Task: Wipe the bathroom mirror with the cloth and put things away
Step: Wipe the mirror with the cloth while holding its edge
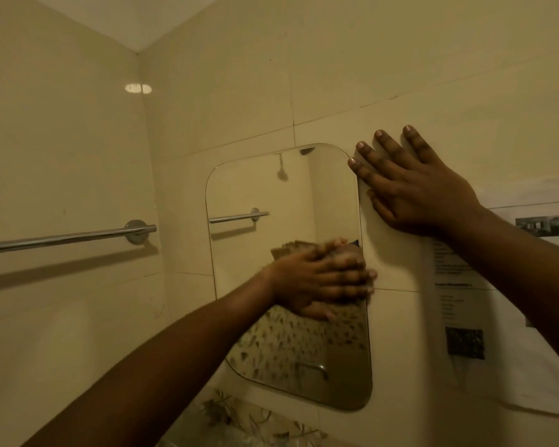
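Wall tiles (239, 91) hold the mirror (271, 195), hard slippery glass that can break, so the soft, light cloth (299, 248) on its right side is best pushed gently under the flat left hand (317, 280), fingers close together, while the right hand (413, 191) leans, fingers wide, on the tiles.

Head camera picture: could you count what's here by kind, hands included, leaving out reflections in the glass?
Hands: 2, the left hand and the right hand
Mirror: 1
Cloth: 1, under the left hand and blurred
Towel bar: 1
Printed notice on the wall: 1
Total: 6
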`<action>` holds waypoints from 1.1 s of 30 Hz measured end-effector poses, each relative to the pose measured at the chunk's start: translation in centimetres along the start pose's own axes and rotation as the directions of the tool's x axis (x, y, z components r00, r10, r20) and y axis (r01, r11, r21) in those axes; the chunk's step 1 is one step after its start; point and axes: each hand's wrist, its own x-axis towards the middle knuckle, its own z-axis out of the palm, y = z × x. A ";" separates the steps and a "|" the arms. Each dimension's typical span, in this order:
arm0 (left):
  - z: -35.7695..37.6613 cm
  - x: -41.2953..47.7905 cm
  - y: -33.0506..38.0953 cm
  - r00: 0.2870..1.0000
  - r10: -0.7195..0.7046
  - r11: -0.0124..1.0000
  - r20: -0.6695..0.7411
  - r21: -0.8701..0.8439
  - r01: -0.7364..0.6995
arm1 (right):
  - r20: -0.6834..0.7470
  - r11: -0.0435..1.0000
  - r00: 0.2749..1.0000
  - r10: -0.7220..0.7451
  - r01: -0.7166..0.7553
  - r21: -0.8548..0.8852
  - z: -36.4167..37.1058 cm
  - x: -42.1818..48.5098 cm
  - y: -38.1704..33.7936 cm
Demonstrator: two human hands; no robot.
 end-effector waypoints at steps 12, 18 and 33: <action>-4.0 3.4 -11.0 0.648 -0.748 0.663 -0.144 -0.129 0.737 | -0.014 0.997 1.000 0.021 -0.020 0.069 0.1 0.0 0.0; -3.6 1.7 -11.1 0.314 -0.945 0.328 -0.097 -0.319 0.889 | 0.013 0.999 0.999 -0.036 0.036 -0.022 0.5 0.0 0.1; 1.2 -9.7 -5.9 -0.303 -0.946 -0.320 0.113 -0.460 0.828 | -0.028 0.998 0.998 -0.054 0.053 -0.036 0.6 0.2 -0.1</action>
